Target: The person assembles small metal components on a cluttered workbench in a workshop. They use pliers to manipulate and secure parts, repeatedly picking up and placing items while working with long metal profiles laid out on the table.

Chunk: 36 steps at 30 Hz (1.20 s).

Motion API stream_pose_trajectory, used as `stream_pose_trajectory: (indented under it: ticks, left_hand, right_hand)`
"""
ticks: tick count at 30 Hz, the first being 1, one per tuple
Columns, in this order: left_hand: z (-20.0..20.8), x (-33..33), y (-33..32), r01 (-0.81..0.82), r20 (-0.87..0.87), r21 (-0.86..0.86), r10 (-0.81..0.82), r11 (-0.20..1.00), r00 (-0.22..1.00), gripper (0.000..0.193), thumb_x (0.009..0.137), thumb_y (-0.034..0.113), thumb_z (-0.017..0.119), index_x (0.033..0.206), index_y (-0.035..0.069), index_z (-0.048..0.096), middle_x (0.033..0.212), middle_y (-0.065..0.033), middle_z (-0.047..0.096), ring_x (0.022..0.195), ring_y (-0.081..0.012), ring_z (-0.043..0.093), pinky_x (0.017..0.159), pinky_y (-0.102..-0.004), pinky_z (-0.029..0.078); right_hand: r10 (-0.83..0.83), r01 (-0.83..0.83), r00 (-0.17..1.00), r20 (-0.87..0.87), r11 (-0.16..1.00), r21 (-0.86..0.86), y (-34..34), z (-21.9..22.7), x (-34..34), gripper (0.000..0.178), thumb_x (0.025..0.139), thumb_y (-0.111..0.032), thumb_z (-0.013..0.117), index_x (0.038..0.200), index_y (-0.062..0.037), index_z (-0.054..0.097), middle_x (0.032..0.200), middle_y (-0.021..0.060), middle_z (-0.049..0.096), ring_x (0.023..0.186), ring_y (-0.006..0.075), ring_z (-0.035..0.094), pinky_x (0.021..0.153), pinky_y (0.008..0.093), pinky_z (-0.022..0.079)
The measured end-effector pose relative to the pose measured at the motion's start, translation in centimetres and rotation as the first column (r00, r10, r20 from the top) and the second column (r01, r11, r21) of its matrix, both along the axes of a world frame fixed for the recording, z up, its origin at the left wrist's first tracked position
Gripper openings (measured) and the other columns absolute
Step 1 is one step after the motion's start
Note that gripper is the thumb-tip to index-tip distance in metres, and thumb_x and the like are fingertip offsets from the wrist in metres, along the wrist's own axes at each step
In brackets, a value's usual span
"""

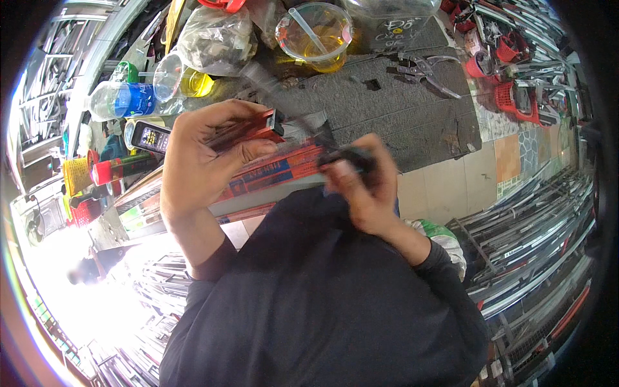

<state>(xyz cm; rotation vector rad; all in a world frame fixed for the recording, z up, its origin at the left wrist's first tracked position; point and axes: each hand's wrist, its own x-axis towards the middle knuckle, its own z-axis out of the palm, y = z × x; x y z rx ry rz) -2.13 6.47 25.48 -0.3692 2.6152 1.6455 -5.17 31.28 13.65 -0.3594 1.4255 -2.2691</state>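
My left hand (203,151) is raised at the left of centre. Its fingers and thumb are closed on a red and dark metal profile (273,127), whose cut end points right. My right hand (369,190) grips a black-handled tool (348,159) in front of my dark shirt. From this handle a long grey shape runs up and left past the end of the profile, too smeared by motion to tell its kind. Beneath both hands lie long red and blue printed wrapped profiles (261,174).
A dark worn mat (412,122) carries locking pliers (425,72). Beyond stand a plastic tub of yellow liquid (332,58) and a plastic bag (216,40). To the left are a bottle (122,100), a phone (151,137) and baskets. Metal bars (529,238) are stacked at right.
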Motion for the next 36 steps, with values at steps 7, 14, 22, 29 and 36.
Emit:
stream_pose_trajectory:
  ticks: [7,14,22,29,36]
  left_hand:
    - [0.1,0.0,0.2,-0.007,0.008,-0.013,0.007,1.000,1.000,0.038,0.083,0.009,0.098,0.113,-0.006,0.080,0.095,-0.0088,0.082,0.095,-0.0113,0.075,0.089,-0.0300,0.059]
    - [0.0,0.4,-0.1,-0.027,0.053,0.021,0.026,0.999,0.998,0.042,0.082,0.009,0.099,0.116,-0.006,0.080,0.099,-0.0087,0.083,0.096,-0.0121,0.076,0.091,-0.0298,0.059]
    - [0.1,0.0,-0.3,0.029,0.066,-0.036,-0.027,0.999,0.997,0.041,0.082,0.003,0.097,0.116,-0.008,0.078,0.107,-0.0107,0.083,0.101,-0.0134,0.077,0.095,-0.0309,0.059]
    - [-1.6,-1.0,-0.2,0.124,0.091,-0.158,-0.110,0.980,0.990,0.036,0.088,0.004,0.092,0.119,-0.006,0.077,0.105,-0.0119,0.083,0.099,-0.0123,0.076,0.092,-0.0309,0.058]
    - [-12.3,-6.6,-0.8,0.291,0.202,-0.218,-0.248,0.932,0.947,0.037,0.097,0.008,0.085,0.129,-0.007,0.074,0.115,-0.0148,0.083,0.109,-0.0175,0.075,0.100,-0.0358,0.059]
  right_hand:
    - [-0.003,0.008,0.998,0.069,0.997,-0.075,0.3,-0.2,0.1,0.018,0.113,-0.011,0.070,0.119,-0.0029,0.055,0.102,0.0088,0.073,0.087,0.0149,0.072,0.075,0.0302,0.057]
    - [-0.134,0.134,0.991,0.006,0.988,-0.080,0.3,-1.0,0.7,0.019,0.112,-0.016,0.072,0.116,-0.0027,0.059,0.101,0.0089,0.073,0.083,0.0138,0.071,0.074,0.0294,0.057]
    - [-0.104,0.130,0.980,0.168,0.980,-0.152,0.4,0.3,0.3,0.020,0.110,-0.018,0.075,0.114,-0.0035,0.063,0.092,0.0055,0.072,0.080,0.0123,0.069,0.075,0.0294,0.056]
    - [-0.118,0.115,0.989,0.086,0.993,0.035,3.3,-1.7,-2.1,0.020,0.108,-0.018,0.079,0.114,-0.0041,0.065,0.092,0.0003,0.072,0.088,0.0067,0.068,0.077,0.0266,0.054]
    - [0.068,0.091,0.986,-0.154,0.556,0.826,14.5,-5.4,-11.5,0.046,0.095,-0.035,0.093,0.119,0.0028,0.079,0.111,0.0139,0.081,0.100,0.0233,0.076,0.093,0.0375,0.057]
